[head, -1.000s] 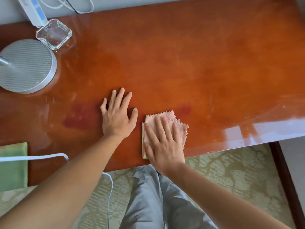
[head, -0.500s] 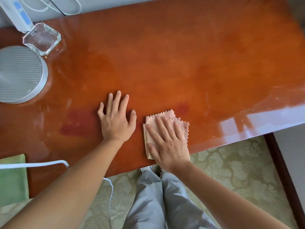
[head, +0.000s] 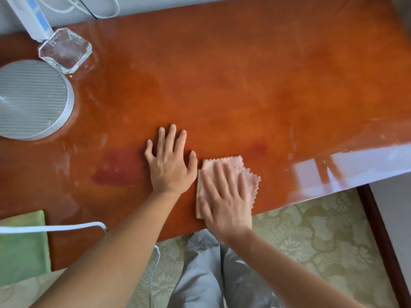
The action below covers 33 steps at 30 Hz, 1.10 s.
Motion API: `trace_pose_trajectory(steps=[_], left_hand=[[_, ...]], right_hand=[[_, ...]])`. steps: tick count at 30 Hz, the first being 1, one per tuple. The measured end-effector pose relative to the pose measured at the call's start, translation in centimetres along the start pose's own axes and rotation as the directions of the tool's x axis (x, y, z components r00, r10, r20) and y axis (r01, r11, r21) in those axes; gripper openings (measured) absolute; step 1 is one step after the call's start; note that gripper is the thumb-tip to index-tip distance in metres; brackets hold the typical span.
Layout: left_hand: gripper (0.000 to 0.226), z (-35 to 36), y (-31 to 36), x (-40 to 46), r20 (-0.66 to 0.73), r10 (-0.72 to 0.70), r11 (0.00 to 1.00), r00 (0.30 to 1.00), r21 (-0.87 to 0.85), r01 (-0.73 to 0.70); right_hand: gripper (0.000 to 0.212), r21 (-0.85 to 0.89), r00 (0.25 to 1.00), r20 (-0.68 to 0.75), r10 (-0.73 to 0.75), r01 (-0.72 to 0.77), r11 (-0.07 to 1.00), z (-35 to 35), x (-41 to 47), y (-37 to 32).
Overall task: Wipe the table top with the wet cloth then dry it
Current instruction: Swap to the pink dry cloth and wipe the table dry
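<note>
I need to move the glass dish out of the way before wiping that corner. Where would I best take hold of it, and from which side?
Take the glass dish by its thick rim, fingers and thumb on two opposite flat sides, coming from above on its right, open-table side. The round grey base crowds its near-left side and the white device its far corner, so a grip from there looks cramped.

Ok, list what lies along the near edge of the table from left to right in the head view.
green cloth → white cable → left hand → pink cloth under the right hand
</note>
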<state>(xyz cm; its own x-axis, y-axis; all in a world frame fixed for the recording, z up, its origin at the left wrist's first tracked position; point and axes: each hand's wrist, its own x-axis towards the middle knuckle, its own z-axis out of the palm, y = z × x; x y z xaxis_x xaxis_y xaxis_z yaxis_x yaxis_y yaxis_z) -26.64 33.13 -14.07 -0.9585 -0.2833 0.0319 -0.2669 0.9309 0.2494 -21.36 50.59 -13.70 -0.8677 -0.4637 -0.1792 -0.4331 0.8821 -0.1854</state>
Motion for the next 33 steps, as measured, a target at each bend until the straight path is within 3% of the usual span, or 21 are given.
trace_pose_trajectory(steps=[7,13,19,29,33], left_hand=[[0.062,0.1,-0.1,0.0,0.012,0.015,1.0,1.0,0.006,-0.015],[0.063,-0.1,-0.1,0.1,0.04,0.011,1.0,0.999,0.007,-0.011],[0.062,-0.1,0.0,0.1,0.021,0.014,1.0,1.0,-0.002,-0.013],[0.061,-0.2,-0.1,0.1,0.06,0.01,0.999,0.998,0.03,-0.011],[0.061,-0.4,0.1,0.1,0.069,0.001,1.0,0.998,0.019,-0.003]], right_hand=[[0.062,-0.021,0.994,0.028,-0.105,0.106,0.994,-0.5,-0.1,2.5],[0.061,0.01,0.998,-0.01,0.058,-0.058,0.998,-2.6,0.4,9.4],[0.063,-0.021,0.988,-0.024,0.153,-0.153,0.988,-2.1,2.3,8.4],[0.067,-0.036,0.994,0.002,0.112,-0.112,0.993,-4.5,14.5,9.5],[0.067,-0.041,0.994,0.041,0.099,-0.097,0.994,-5.3,15.0,9.2]])
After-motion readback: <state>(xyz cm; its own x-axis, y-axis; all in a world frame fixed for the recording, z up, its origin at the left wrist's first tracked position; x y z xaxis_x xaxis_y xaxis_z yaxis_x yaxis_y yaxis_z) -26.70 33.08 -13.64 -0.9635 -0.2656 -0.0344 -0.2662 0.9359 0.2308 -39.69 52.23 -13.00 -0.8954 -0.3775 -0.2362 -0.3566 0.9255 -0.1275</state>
